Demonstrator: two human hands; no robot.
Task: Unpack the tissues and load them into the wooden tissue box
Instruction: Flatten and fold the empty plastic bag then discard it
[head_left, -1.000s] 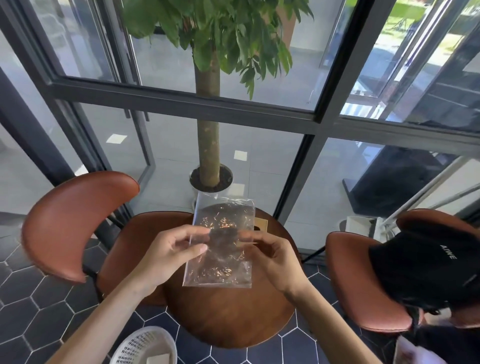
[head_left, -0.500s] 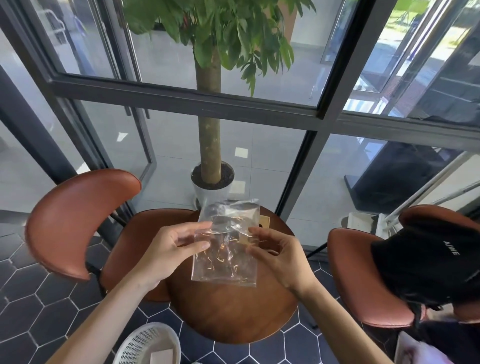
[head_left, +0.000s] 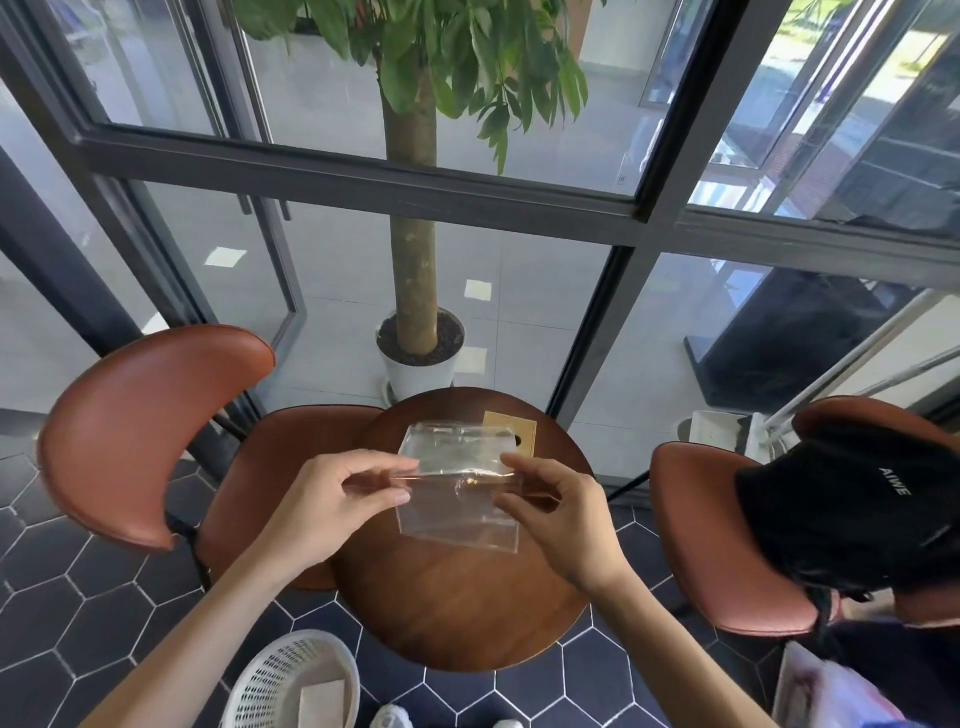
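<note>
I hold a clear plastic bag (head_left: 457, 512) above the round wooden table (head_left: 467, 603). My left hand (head_left: 337, 504) pinches its left edge and my right hand (head_left: 556, 512) pinches its right edge. The bag is folded over along a crease between my fingertips and looks empty. A light wooden piece with a dark slot (head_left: 514, 434), likely part of the tissue box, lies flat on the table behind the bag, partly hidden by it. No tissues can be seen.
A brown chair (head_left: 150, 431) stands left of the table, another (head_left: 727, 540) right, holding a black bag (head_left: 852, 509). A white mesh basket (head_left: 291, 680) sits on the tiled floor by my left arm. A potted tree (head_left: 418, 358) and window wall lie beyond.
The bag has dropped from upright toward the table and folded over at its middle. Both hands moved lower with it and keep their grip on its sides.
</note>
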